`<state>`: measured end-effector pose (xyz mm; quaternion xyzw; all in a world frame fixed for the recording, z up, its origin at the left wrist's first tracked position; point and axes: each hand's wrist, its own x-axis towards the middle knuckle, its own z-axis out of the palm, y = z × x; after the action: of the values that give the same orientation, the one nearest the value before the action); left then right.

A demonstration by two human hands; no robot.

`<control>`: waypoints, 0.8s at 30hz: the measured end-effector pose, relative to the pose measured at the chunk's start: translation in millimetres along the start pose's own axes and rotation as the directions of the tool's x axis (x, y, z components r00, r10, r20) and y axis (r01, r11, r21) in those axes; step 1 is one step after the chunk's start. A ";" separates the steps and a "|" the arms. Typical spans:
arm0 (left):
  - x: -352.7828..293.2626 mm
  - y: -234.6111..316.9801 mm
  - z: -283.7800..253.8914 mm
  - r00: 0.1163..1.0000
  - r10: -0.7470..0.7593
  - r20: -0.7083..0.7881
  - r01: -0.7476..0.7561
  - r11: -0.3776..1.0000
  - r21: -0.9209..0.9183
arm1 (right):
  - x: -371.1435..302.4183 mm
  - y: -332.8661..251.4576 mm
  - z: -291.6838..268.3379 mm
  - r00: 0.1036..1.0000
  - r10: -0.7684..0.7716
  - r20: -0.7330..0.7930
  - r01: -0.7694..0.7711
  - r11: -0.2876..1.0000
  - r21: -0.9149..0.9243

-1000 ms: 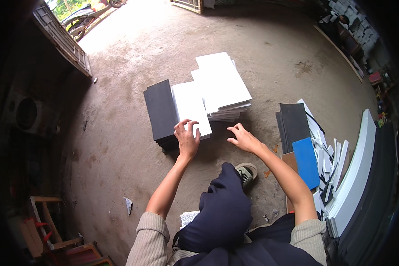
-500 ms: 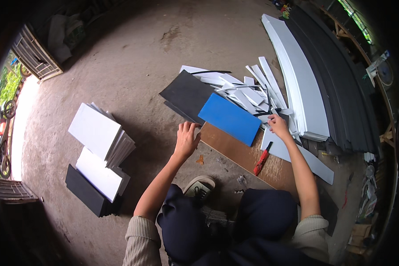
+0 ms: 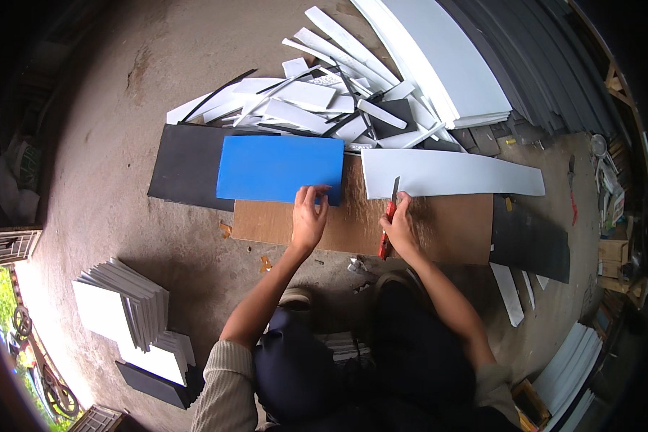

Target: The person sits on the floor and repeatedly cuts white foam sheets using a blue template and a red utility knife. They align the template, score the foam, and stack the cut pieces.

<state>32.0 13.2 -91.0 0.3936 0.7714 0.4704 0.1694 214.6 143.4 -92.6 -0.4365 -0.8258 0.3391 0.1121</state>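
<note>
The fingers of my right hand (image 3: pixel 402 229) close around a utility knife (image 3: pixel 387 232) with a red handle, its blade pointing away from me. My left hand (image 3: pixel 309 222) hovers at the near edge of a blue rectangular sheet (image 3: pixel 279 167), fingers loosely bent and nothing seen between them. Whether its fingertips touch the sheet I cannot tell. The blue sheet lies partly on a brown board (image 3: pixel 439 227) and partly over a black sheet (image 3: pixel 183 164). Beyond the knife, a long white strip (image 3: pixel 450 173) rests along the board's far side.
White and black offcuts (image 3: pixel 295 108) are heaped beyond the board. Long white sheets (image 3: pixel 439 57) and black sheets (image 3: pixel 511 57) are stacked at the far right. Cut white pieces (image 3: pixel 115 309) stand stacked at left, above black ones (image 3: pixel 151 383). Another black piece (image 3: pixel 533 237) lies right of the board.
The view has turned to the right. My right hand has left the offcuts and taken hold of the knife on the board. My left hand has moved along to the blue sheet's near edge.
</note>
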 end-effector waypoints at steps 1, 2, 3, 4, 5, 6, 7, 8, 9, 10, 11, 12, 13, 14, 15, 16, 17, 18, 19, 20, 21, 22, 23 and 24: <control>6.7 7.3 10.1 0.996 -0.018 0.085 0.023 0.998 -0.062 | -2.2 -3.3 -13.1 0.999 0.049 0.012 -0.049 0.996 0.080; 11.3 15.2 20.9 0.985 -0.032 0.171 0.053 0.991 -0.119 | -3.8 -3.0 -21.1 0.995 0.096 0.027 -0.099 0.982 0.160; 16.4 24.0 40.2 0.986 -0.041 0.158 0.068 0.984 -0.165 | -0.6 9.9 -30.7 0.996 0.023 -0.085 -0.020 0.999 0.039; 19.2 33.4 59.4 0.988 -0.054 0.147 0.084 0.974 -0.209 | -1.4 22.9 -40.5 0.986 0.138 -0.091 -0.132 0.988 0.075; 22.3 40.3 74.4 0.988 -0.069 0.135 0.102 0.963 -0.251 | -3.0 35.5 -49.9 0.964 0.250 -0.092 -0.240 0.964 0.114; 29.8 33.2 91.8 0.968 -0.178 0.174 0.215 0.951 -0.221 | -1.3 46.0 -56.8 0.960 0.223 -0.172 -0.206 0.972 0.113; 35.4 34.2 106.5 0.969 -0.205 0.139 0.216 0.974 -0.062 | -0.9 60.6 -61.9 0.948 0.197 -0.250 -0.175 0.979 0.107; 42.3 35.5 120.4 0.978 -0.206 0.043 0.209 0.974 -0.091 | -1.1 74.5 -67.7 0.931 0.166 -0.325 -0.142 0.985 0.098; 46.3 28.6 129.4 0.974 -0.217 -0.061 0.210 0.972 -0.103 | -1.2 78.3 -69.6 0.926 0.216 -0.310 -0.180 0.973 0.141; 50.5 37.3 131.1 0.950 -0.309 0.051 0.313 0.925 -0.217 | -5.1 82.5 -78.4 0.914 0.273 -0.300 -0.229 0.958 0.173; 55.1 44.0 128.5 0.907 -0.386 0.169 0.421 0.852 -0.312 | -9.4 85.3 -86.5 0.901 0.325 -0.287 -0.273 0.940 0.205; 56.8 48.9 120.7 0.851 -0.447 0.276 0.524 0.760 -0.383 | -12.0 75.2 -93.8 0.901 0.277 -0.333 -0.253 0.961 0.117; 53.8 50.4 118.2 0.852 -0.438 0.288 0.521 0.768 -0.373 | -12.7 71.5 -99.7 0.885 0.294 -0.361 -0.252 0.955 0.159; 47.7 51.1 113.6 0.853 -0.430 0.296 0.517 0.775 -0.364 | -12.6 66.8 -105.2 0.870 0.308 -0.385 -0.247 0.948 0.200; 42.3 53.2 109.8 0.855 -0.418 0.307 0.511 0.782 -0.357 | -12.1 63.5 -112.9 0.852 0.324 -0.412 -0.242 0.940 0.239; 33.9 44.4 104.2 0.903 -0.344 0.258 0.420 0.838 -0.349 | -8.2 57.0 -117.4 0.859 0.271 -0.435 -0.188 0.956 0.224; 13.3 36.6 97.9 0.920 -0.328 0.213 0.386 0.851 -0.355 | -3.9 49.1 -120.1 0.856 0.355 -0.376 -0.211 0.903 0.374; -1.0 24.0 89.6 0.920 -0.327 0.218 0.388 0.844 -0.370 | 0.7 40.9 -122.9 0.870 0.309 -0.384 -0.164 0.916 0.366; -12.8 20.9 79.4 0.915 -0.328 0.235 0.398 0.831 -0.388 | 3.3 37.9 -124.3 0.879 0.270 -0.393 -0.129 0.928 0.350; -25.1 17.6 67.8 0.883 -0.382 0.274 0.466 0.783 -0.412 | 8.4 33.6 -123.7 0.890 0.231 -0.394 -0.094 0.937 0.336; -33.8 28.7 52.8 0.845 -0.427 0.321 0.532 0.726 -0.436 | 8.5 31.1 -122.3 0.906 0.212 -0.366 -0.095 0.945 0.314; -40.5 19.2 39.3 0.879 -0.407 0.249 0.477 0.767 -0.429 | 12.2 21.0 -112.8 0.927 0.183 -0.327 -0.081 0.950 0.300; -49.9 9.6 23.6 0.848 -0.452 0.277 0.529 0.743 -0.409 | 15.1 11.1 -104.1 0.946 0.153 -0.287 -0.068 0.956 0.287; -60.6 -7.9 13.1 0.864 -0.454 0.218 0.504 0.774 -0.383 | 16.6 6.5 -87.6 0.958 0.062 -0.281 0.011 0.968 0.249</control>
<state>75.0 -27.4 -111.0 0.1631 0.7130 0.5458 0.4088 251.1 199.7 -33.4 -0.4742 -0.7461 0.3743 0.2798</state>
